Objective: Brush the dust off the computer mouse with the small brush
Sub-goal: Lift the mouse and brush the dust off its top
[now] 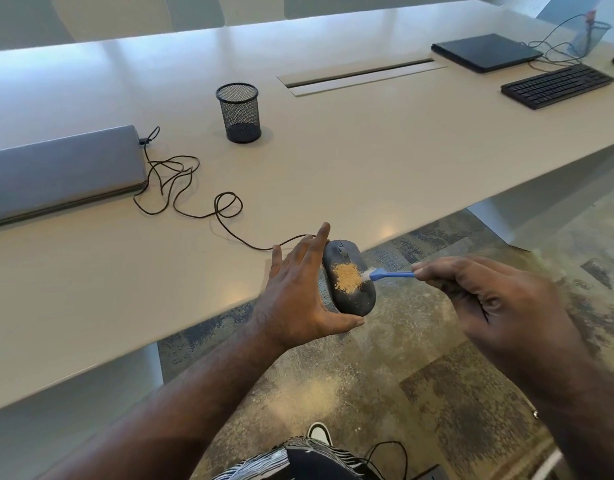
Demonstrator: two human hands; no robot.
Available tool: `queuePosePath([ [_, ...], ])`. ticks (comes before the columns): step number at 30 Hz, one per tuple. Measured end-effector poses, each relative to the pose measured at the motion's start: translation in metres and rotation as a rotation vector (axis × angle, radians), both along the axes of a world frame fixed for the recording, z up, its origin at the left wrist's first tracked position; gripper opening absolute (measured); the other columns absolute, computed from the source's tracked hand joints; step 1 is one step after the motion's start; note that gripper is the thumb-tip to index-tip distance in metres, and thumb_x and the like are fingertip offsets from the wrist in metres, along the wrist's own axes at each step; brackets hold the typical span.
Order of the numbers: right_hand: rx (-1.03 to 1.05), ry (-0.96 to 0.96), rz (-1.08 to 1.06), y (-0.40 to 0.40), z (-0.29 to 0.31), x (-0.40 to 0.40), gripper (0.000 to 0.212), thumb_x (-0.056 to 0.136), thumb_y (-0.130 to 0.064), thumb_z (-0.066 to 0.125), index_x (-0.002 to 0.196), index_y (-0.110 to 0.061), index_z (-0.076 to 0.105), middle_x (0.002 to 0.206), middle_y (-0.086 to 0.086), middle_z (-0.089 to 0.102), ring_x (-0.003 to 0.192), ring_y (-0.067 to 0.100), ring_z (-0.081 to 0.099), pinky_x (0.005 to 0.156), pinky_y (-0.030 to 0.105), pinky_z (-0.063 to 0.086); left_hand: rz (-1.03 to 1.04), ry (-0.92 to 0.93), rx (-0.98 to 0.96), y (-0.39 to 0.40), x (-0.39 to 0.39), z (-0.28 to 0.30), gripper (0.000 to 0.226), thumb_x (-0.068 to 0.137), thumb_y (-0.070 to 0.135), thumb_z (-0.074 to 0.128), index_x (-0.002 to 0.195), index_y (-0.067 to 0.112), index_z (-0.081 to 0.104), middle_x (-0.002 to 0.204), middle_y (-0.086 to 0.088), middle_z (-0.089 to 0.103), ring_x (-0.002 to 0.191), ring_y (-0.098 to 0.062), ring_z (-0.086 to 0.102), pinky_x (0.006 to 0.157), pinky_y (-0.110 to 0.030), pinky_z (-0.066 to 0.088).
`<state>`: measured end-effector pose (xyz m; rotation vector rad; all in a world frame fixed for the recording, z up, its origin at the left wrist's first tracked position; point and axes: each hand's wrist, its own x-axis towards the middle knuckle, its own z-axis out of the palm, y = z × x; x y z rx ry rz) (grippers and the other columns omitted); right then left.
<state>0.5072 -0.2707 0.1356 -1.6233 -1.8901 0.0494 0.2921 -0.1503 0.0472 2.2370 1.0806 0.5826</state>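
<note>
A dark grey computer mouse (350, 299) is held out past the table's front edge, above the floor. A patch of tan dust (347, 278) lies on its back. My left hand (298, 299) grips the mouse from its left side, fingers spread along it and thumb under its near end. My right hand (489, 292) pinches the handle of a small blue brush (388, 274). The brush's white bristles touch the right edge of the dust patch.
The white table (333, 168) carries a shut grey laptop (56, 171) at the left, the mouse's tangled black cable (181, 188), a black mesh pen cup (239, 112), and a black laptop (485, 51) and keyboard (558, 85) at the far right. Tan dust speckles the floor below.
</note>
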Motion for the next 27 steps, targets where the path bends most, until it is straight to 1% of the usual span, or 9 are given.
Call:
queuePosePath([
  [3, -0.022, -0.028, 0.011, 0.0005, -0.0022, -0.0018, 0.03, 0.081, -0.005, 0.07, 0.107, -0.02, 0.072, 0.102, -0.013, 0.071, 0.088, 0.0, 0.067, 0.078, 0.016, 0.053, -0.003, -0.006, -0.004, -0.0001, 0.0007, 0.0, 0.138, 0.056, 0.075, 0.073, 0.156, 0.031, -0.01, 0.161, 0.002, 0.021, 0.15, -0.012, 0.01, 0.119, -0.046, -0.016],
  [6, -0.043, -0.029, -0.028, 0.0013, -0.0038, 0.0029, 0.033, 0.079, 0.0, 0.072, 0.105, -0.021, 0.072, 0.099, -0.015, 0.07, 0.084, -0.002, 0.065, 0.078, 0.012, 0.051, -0.001, -0.005, -0.004, 0.0004, 0.0, 0.0004, 0.138, 0.056, 0.075, 0.074, 0.156, 0.031, -0.01, 0.161, 0.002, 0.021, 0.15, -0.012, 0.009, 0.119, -0.046, -0.016],
  [11, 0.021, 0.017, -0.012, 0.0017, -0.0018, 0.0038, 0.021, 0.088, -0.012, 0.067, 0.106, -0.021, 0.072, 0.1, -0.013, 0.071, 0.088, 0.0, 0.066, 0.077, 0.016, 0.053, -0.005, -0.007, 0.003, -0.0007, 0.001, 0.001, 0.137, 0.056, 0.075, 0.074, 0.156, 0.032, -0.01, 0.16, 0.003, 0.022, 0.15, -0.012, 0.01, 0.119, -0.043, -0.017],
  [14, 0.002, -0.013, 0.01, 0.0016, -0.0028, 0.001, 0.025, 0.085, -0.008, 0.067, 0.106, -0.021, 0.072, 0.1, -0.013, 0.071, 0.087, 0.001, 0.067, 0.077, 0.017, 0.053, -0.011, -0.007, 0.003, -0.001, 0.002, 0.001, 0.137, 0.055, 0.077, 0.072, 0.156, 0.033, -0.011, 0.16, 0.004, 0.021, 0.15, -0.011, 0.01, 0.12, -0.045, -0.016],
  [17, -0.039, -0.026, -0.012, 0.0008, -0.0035, 0.0035, 0.032, 0.079, -0.001, 0.071, 0.104, -0.021, 0.072, 0.096, -0.017, 0.068, 0.082, -0.002, 0.064, 0.077, 0.009, 0.049, -0.006, -0.013, 0.007, -0.001, 0.0012, 0.0001, 0.137, 0.055, 0.076, 0.074, 0.155, 0.034, -0.009, 0.159, 0.005, 0.023, 0.149, -0.011, 0.012, 0.12, -0.048, -0.013],
  [19, -0.045, -0.011, -0.029, 0.0005, -0.0028, 0.0055, 0.031, 0.079, 0.0, 0.071, 0.103, -0.02, 0.073, 0.095, -0.016, 0.068, 0.086, -0.003, 0.062, 0.078, 0.002, 0.045, -0.002, -0.013, 0.006, -0.0009, 0.0006, -0.0006, 0.137, 0.055, 0.076, 0.074, 0.155, 0.034, -0.008, 0.159, 0.005, 0.024, 0.149, -0.01, 0.012, 0.12, -0.049, -0.013],
  [20, -0.036, -0.003, -0.035, 0.0007, -0.0019, 0.0055, 0.029, 0.08, -0.001, 0.071, 0.103, -0.02, 0.073, 0.095, -0.015, 0.068, 0.089, -0.003, 0.061, 0.078, 0.002, 0.044, -0.002, -0.012, 0.005, -0.0009, 0.0007, -0.0009, 0.137, 0.054, 0.077, 0.074, 0.155, 0.034, -0.009, 0.159, 0.005, 0.024, 0.149, -0.01, 0.012, 0.12, -0.049, -0.013],
  [25, 0.001, -0.008, -0.014, 0.0025, 0.0012, -0.0007, 0.025, 0.082, -0.005, 0.069, 0.103, -0.017, 0.073, 0.097, -0.011, 0.071, 0.085, 0.0, 0.066, 0.079, 0.01, 0.05, -0.007, -0.015, 0.006, -0.0029, 0.003, -0.001, 0.137, 0.055, 0.076, 0.073, 0.156, 0.033, -0.009, 0.159, 0.005, 0.023, 0.149, -0.01, 0.011, 0.12, -0.047, -0.013],
  [27, -0.022, -0.029, -0.013, 0.0023, 0.0006, -0.0007, 0.027, 0.08, -0.002, 0.07, 0.103, -0.018, 0.073, 0.097, -0.014, 0.07, 0.083, 0.0, 0.066, 0.079, 0.009, 0.049, -0.005, -0.017, 0.006, -0.0029, 0.0032, -0.0002, 0.137, 0.055, 0.076, 0.074, 0.156, 0.033, -0.009, 0.159, 0.005, 0.023, 0.149, -0.01, 0.011, 0.12, -0.048, -0.013],
])
